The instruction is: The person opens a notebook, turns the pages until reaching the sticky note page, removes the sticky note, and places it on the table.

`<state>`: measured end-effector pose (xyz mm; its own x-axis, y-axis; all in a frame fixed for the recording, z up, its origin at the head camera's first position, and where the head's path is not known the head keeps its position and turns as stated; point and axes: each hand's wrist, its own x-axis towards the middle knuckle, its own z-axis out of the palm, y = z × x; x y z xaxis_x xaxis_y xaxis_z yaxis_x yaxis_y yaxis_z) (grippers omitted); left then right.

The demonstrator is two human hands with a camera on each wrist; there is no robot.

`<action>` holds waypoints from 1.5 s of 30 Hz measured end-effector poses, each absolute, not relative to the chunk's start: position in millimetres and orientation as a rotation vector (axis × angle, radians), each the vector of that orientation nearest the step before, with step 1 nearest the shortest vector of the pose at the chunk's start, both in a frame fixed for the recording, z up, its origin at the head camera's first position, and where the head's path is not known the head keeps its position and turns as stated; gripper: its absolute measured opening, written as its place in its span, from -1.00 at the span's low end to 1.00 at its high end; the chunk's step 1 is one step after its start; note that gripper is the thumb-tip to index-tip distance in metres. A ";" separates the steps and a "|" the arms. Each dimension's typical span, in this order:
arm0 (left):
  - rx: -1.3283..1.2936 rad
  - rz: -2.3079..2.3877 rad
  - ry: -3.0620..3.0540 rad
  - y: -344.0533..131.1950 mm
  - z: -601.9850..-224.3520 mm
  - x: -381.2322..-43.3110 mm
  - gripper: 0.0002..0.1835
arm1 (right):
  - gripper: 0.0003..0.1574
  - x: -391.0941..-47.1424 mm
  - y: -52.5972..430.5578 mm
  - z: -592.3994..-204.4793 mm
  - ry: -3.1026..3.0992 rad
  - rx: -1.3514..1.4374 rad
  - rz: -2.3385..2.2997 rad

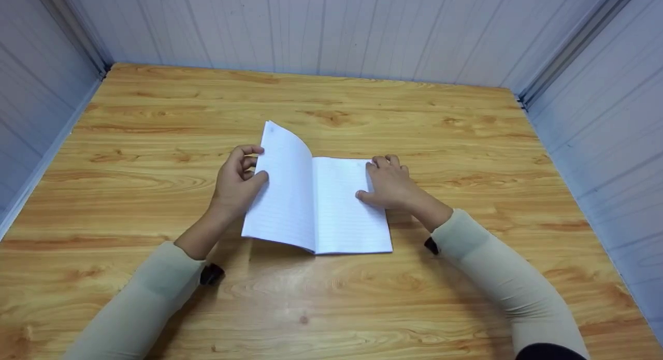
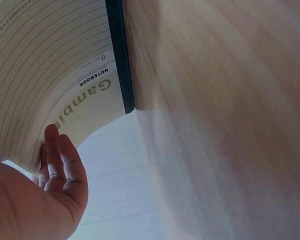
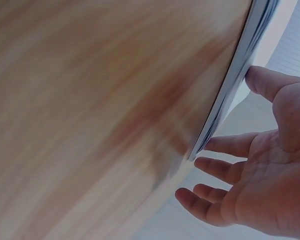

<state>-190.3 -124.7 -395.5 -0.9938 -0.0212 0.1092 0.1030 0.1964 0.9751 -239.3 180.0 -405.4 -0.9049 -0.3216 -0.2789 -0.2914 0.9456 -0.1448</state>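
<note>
An open notebook (image 1: 342, 225) with ruled white pages lies on the wooden table. Its left half is lifted and curves upward from the fold. My left hand (image 1: 235, 184) pinches that half at its outer edge, thumb on the page and fingers behind. The left wrist view shows the cream cover (image 2: 45, 65) from outside, printed "Gambit" and "NOTEBOOK", beside a dark spine strip (image 2: 121, 60). On the right half, near its upper outer corner, rests my right hand (image 1: 391, 184), thumb on the page. From the right wrist, its fingers (image 3: 222, 170) show spread at the notebook's edge.
The wood-grain tabletop (image 1: 440, 127) surrounds the notebook on all sides. White panelled walls (image 1: 321, 28) stand along the back, left and right of the table. A small black object (image 1: 211, 274) shows under the left cuff.
</note>
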 end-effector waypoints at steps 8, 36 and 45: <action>-0.071 -1.937 -2.348 -124.6 -394.6 -189.9 -0.58 | 0.01 -241.2 181.2 -408.5 2.801 -0.456 -0.200; -0.080 -1.934 -2.366 -125.6 -397.3 -190.7 -0.56 | 0.09 -239.5 180.1 -408.0 2.816 -0.487 -0.312; -0.077 -1.929 -2.368 -125.6 -397.1 -190.2 -0.57 | 0.09 -240.5 176.1 -407.7 2.861 -0.471 -0.589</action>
